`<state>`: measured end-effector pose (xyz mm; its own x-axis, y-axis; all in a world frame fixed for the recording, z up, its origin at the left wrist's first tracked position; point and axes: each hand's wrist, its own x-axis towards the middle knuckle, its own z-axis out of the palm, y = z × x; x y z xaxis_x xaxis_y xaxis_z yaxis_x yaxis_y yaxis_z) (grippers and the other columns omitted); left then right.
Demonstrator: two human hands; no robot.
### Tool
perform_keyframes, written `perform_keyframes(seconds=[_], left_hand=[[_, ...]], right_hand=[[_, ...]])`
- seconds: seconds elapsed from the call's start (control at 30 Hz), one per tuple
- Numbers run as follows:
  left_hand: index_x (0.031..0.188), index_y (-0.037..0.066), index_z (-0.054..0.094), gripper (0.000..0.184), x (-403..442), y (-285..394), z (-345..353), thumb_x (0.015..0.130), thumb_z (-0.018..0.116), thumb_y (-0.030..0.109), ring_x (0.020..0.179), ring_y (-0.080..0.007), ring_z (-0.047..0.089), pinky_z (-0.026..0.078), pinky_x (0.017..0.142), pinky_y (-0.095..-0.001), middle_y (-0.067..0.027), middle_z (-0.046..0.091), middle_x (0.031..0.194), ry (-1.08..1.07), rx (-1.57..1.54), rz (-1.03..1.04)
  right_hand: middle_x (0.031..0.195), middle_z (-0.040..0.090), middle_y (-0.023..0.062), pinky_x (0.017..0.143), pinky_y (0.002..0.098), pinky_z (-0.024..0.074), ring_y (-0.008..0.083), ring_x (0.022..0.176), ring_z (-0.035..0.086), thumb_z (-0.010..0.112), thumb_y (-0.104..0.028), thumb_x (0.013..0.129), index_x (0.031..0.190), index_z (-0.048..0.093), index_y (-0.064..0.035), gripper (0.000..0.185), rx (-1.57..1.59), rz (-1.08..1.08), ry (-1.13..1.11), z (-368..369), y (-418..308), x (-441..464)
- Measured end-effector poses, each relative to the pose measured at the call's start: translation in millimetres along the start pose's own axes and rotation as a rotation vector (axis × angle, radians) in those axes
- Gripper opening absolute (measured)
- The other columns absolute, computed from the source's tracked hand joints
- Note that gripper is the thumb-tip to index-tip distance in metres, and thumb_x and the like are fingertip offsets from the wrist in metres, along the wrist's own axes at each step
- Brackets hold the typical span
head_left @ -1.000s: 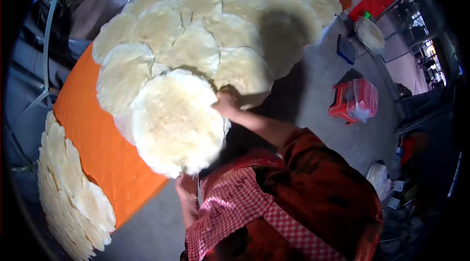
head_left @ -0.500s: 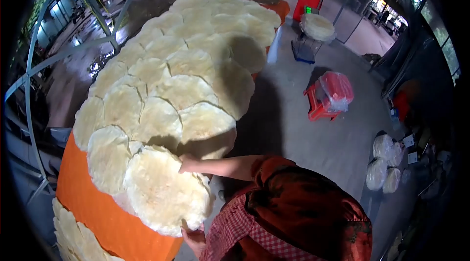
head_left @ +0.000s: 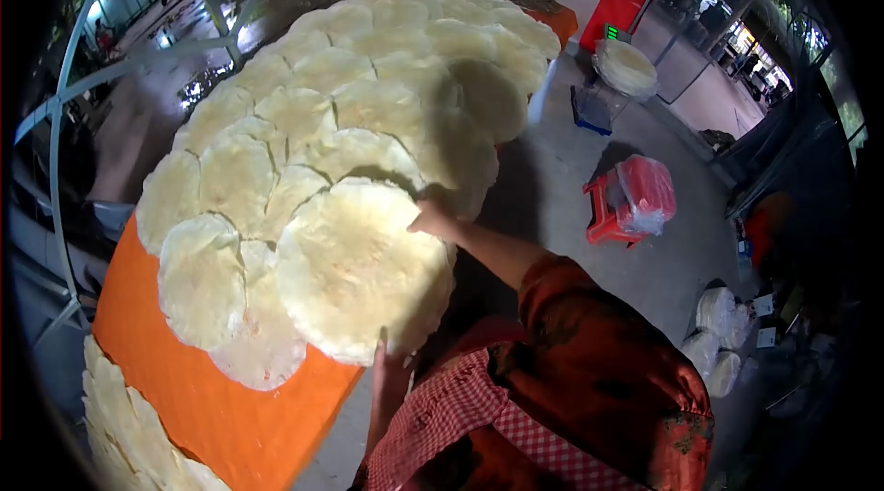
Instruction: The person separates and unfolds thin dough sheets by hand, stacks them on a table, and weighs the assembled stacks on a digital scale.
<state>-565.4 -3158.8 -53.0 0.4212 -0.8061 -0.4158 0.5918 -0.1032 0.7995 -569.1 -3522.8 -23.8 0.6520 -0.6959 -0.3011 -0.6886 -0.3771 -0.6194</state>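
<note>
A large pale flat round [head_left: 364, 270], thick at its ragged edge, is held between my hands over the near end of the spread. My right hand [head_left: 435, 220] grips its upper right rim. At its bottom edge is my left hand [head_left: 391, 367], one finger or thumb on top and the rest partly hidden beneath. Under and beside it, overlapping rounds [head_left: 201, 279] cover much of an orange surface [head_left: 230, 417]. Another thin round [head_left: 262, 344] shows just left of the held one.
More rounds [head_left: 138, 427] lie at the lower left. On the right stand a red stool [head_left: 603, 215] with plastic-wrapped goods and a scale bearing a stack of rounds [head_left: 626, 68]. Wrapped packs [head_left: 718, 316] are on the floor, and metal bars [head_left: 60, 169] run along the left.
The held round has shifted right across the others, uncovering more of the round to its left. Both hands have moved with it, keeping their hold. The camera view has also shifted.
</note>
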Motion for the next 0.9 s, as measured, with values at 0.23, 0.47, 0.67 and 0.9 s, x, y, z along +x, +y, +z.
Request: perform_keyframes(seconds=[0.23,0.47,0.67,0.9], left_hand=[[0.133,0.006,0.042,0.064,27,-27,31,0.087,0.06,0.045,0.123,-0.0303,0.045,0.034,0.104,-0.0499,-0.012,0.05,0.132,0.276,-0.734,0.018],[0.137,0.005,0.04,0.064,41,4,108,0.088,0.06,0.04,0.124,-0.0328,0.046,0.037,0.104,-0.0517,-0.0155,0.049,0.135,0.562,-0.668,0.056],[0.138,0.009,0.039,0.062,138,8,232,0.089,0.059,0.041,0.129,-0.0295,0.042,0.031,0.11,-0.0493,-0.0106,0.045,0.14,0.399,-0.642,0.08],[0.141,0.023,0.039,0.063,228,-34,237,0.087,0.056,0.049,0.129,-0.0295,0.038,0.03,0.107,-0.0512,-0.0101,0.042,0.14,0.555,-0.626,-0.134]], right_hand=[[0.103,0.065,0.019,0.084,0.0408,0.05,0.0332,0.097,0.063,0.083,-0.043,0.057,0.114,0.056,0.0,0.076,0.004,0.117,-0.172,-28,2,27],[0.107,0.06,0.0245,0.085,0.0405,0.0477,0.0355,0.102,0.059,0.072,-0.019,0.063,0.113,0.053,0.004,0.058,0.277,-0.123,-0.319,-73,-3,37],[0.088,0.058,0.0121,0.073,0.0361,0.0437,0.0227,0.085,0.054,0.052,0.008,0.064,0.092,0.052,-0.0011,0.029,0.851,-0.484,-0.136,-117,23,138],[0.094,0.066,0.013,0.078,0.0398,0.0491,0.0295,0.09,0.063,0.078,-0.031,0.055,0.103,0.057,-0.0059,0.058,0.182,-0.055,0.002,-203,159,232]])
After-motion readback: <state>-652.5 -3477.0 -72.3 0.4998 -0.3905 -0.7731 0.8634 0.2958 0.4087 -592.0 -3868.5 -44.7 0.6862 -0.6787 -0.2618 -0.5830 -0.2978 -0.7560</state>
